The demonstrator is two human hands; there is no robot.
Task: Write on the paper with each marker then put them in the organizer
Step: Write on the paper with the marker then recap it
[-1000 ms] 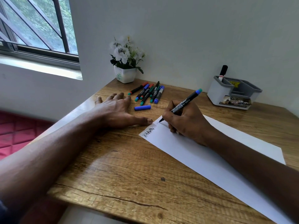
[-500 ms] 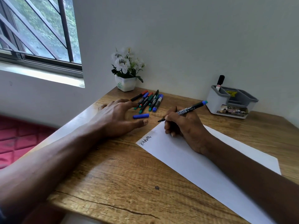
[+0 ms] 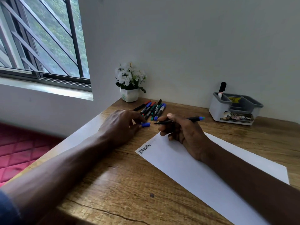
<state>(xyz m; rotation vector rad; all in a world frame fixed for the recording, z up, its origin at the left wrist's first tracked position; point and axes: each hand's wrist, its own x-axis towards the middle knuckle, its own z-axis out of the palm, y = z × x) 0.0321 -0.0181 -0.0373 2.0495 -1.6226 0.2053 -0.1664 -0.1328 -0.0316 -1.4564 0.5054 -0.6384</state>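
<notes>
My right hand grips an uncapped black marker with a blue end, held level just past the far corner of the white paper. The paper bears a short black word near its left corner. My left hand pinches the loose blue cap on the table, a little left of the marker's tip. Several capped markers lie in a bunch behind my hands. The grey-and-white organizer stands at the back right with one black marker upright in it.
A white pot of white flowers sits in the back corner by the wall. The wooden table ends at its left edge near a window, with a red quilted surface below.
My right hand lifted the marker off the paper and turned it level. My left hand left the paper's corner, reached to the blue cap and closed its fingers on it.
</notes>
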